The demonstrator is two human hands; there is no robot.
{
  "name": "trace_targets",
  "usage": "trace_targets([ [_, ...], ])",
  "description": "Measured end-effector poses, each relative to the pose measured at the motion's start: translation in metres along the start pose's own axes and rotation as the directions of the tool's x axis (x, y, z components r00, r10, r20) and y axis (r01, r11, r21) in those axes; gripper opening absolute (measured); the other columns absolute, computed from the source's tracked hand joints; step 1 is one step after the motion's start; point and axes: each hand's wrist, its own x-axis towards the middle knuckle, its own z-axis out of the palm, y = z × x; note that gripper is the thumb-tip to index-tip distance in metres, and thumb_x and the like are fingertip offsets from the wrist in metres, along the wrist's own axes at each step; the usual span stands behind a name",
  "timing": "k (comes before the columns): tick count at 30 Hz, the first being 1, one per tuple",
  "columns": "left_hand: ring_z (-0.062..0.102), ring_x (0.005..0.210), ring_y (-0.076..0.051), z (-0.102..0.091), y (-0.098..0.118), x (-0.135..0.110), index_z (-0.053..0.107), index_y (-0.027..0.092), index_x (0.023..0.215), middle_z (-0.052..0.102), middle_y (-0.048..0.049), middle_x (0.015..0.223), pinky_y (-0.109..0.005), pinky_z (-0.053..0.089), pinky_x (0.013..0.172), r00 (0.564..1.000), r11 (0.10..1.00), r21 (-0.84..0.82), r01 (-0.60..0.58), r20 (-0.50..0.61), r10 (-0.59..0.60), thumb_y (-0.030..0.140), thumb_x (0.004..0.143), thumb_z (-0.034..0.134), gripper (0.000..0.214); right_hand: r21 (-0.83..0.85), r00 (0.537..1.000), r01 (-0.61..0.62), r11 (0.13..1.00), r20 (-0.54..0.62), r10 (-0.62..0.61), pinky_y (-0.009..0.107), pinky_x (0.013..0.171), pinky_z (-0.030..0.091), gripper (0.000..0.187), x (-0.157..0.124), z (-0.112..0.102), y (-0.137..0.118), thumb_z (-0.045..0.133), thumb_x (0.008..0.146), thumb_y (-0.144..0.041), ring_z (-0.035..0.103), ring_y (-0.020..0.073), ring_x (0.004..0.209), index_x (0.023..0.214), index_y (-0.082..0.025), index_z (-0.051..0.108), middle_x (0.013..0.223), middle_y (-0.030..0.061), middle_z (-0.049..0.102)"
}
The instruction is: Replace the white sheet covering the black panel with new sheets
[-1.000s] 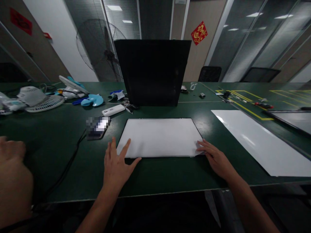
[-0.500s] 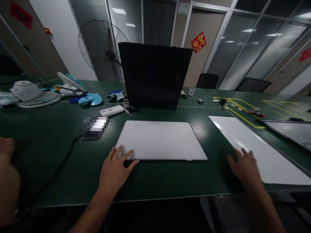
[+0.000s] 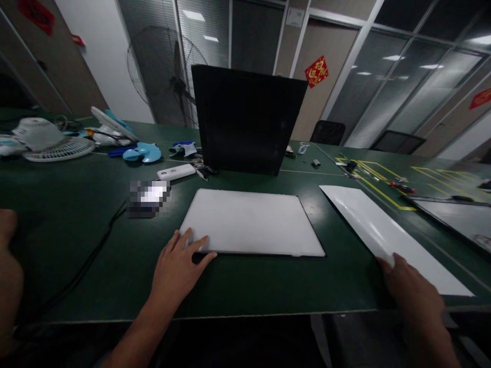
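Observation:
A white flat panel (image 3: 251, 221) lies on the green table (image 3: 76, 214) in front of me. My left hand (image 3: 177, 266) rests flat with spread fingers on its near left corner. My right hand (image 3: 412, 292) sits at the near corner of a long white sheet (image 3: 387, 235) on the right. Its fingers curl over the sheet's edge, and that edge looks slightly lifted.
A black upright panel (image 3: 247, 120) stands behind the white panel. Fan parts (image 3: 57, 148), a blue blade (image 3: 141, 152), a white remote (image 3: 176, 172) and a black cable (image 3: 88, 260) lie at left. Another person's arm (image 3: 7, 276) is at the far left. Another framed panel (image 3: 456, 217) lies far right.
My right hand left the white panel's near right corner and moved right to the long white sheet. My left hand stayed at the panel's left corner.

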Motion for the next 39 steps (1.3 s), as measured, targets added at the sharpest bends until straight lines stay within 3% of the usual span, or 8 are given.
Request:
trace_targets([
  [5,0.041,0.151,-0.044,-0.001,0.0,-0.001,0.073,0.033,0.133,0.056,-0.0111,0.157,-0.06,0.041,0.118,1.0,1.0,-0.012,0.018,0.014,-0.018,0.063,0.09,0.066,0.053,-0.017,0.992,-0.106,0.994,0.061,0.107,0.067,0.075,0.056,0.079,0.001,-0.014,-0.012,0.03,0.093,-0.073,0.072,0.0504,0.097,0.145,-0.023,0.063,0.122,0.0262,0.072],
  [10,0.039,0.152,-0.043,0.002,-0.001,-0.002,0.055,0.018,0.152,0.054,-0.0162,0.158,-0.059,0.038,0.121,0.999,0.998,-0.056,0.034,-0.005,-0.035,0.063,0.089,0.065,0.078,0.154,0.984,0.154,0.976,0.062,-0.165,0.06,0.089,0.059,0.072,-0.003,-0.012,-0.061,0.032,0.097,-0.071,0.073,0.0409,0.106,0.142,-0.024,0.064,0.125,0.018,0.073],
  [14,0.045,0.149,-0.043,0.002,0.0,-0.002,0.03,0.006,0.162,0.047,-0.0253,0.161,-0.057,0.04,0.12,0.994,0.989,-0.112,0.091,-0.049,-0.097,0.061,0.086,0.068,0.101,0.363,0.839,0.524,0.77,-0.061,-0.541,0.062,0.121,0.038,0.056,-0.016,-0.004,-0.119,0.041,0.102,-0.059,0.041,0.0367,0.151,0.141,-0.028,0.065,0.151,0.0086,0.06],
  [20,0.044,0.15,-0.039,-0.006,0.003,0.001,0.037,0.012,0.158,0.035,-0.0232,0.168,-0.053,0.039,0.123,0.994,0.973,-0.215,0.08,-0.052,-0.093,0.055,0.086,0.069,0.089,0.406,0.745,0.589,0.699,0.063,-0.665,0.068,0.123,0.031,0.053,-0.031,-0.001,-0.154,0.047,0.103,-0.054,0.026,0.0358,0.158,0.154,-0.043,0.052,0.166,0.002,0.043],
  [25,0.04,0.152,-0.043,-0.005,0.003,-0.001,0.008,0.007,0.166,0.03,-0.0281,0.169,-0.06,0.043,0.119,0.94,0.908,-0.368,0.202,-0.187,-0.285,0.055,0.081,0.074,0.118,0.391,0.723,0.618,0.682,0.057,-0.688,0.065,0.127,0.024,0.056,-0.033,-0.003,-0.153,0.048,0.104,-0.053,0.019,0.0335,0.16,0.158,-0.043,0.046,0.17,0.0003,0.036],
  [28,0.044,0.15,-0.039,-0.002,-0.002,-0.002,0.038,0.017,0.16,0.04,-0.0185,0.167,-0.058,0.043,0.12,0.936,0.944,-0.322,0.075,-0.302,-0.178,0.043,0.086,0.069,0.085,0.395,0.72,0.62,0.678,0.054,-0.691,0.066,0.127,0.022,0.055,-0.033,-0.003,-0.154,0.048,0.104,-0.053,0.017,0.0342,0.16,0.158,-0.043,0.047,0.17,-0.0009,0.035],
  [31,0.05,0.146,-0.035,0.003,-0.008,-0.001,0.075,0.025,0.122,0.053,-0.0089,0.158,-0.054,0.043,0.12,0.957,0.978,-0.193,-0.075,-0.289,0.016,0.029,0.092,0.059,0.034,0.422,0.733,0.601,0.679,0.048,-0.679,0.067,0.126,0.024,0.055,-0.034,-0.003,-0.155,0.047,0.104,-0.053,0.017,0.0343,0.16,0.158,-0.041,0.047,0.17,-0.0006,0.035],
  [39,0.052,0.144,-0.038,0.005,-0.007,-0.003,0.076,0.019,0.126,0.058,-0.0147,0.154,-0.057,0.044,0.118,0.99,0.999,0.046,-0.011,-0.143,0.017,0.019,0.092,0.051,0.042,0.436,0.76,0.569,0.697,0.043,-0.648,0.063,0.128,0.023,0.057,-0.034,-0.004,-0.157,0.05,0.102,-0.054,0.038,0.0306,0.154,0.156,-0.033,0.052,0.166,0.0059,0.042],
])
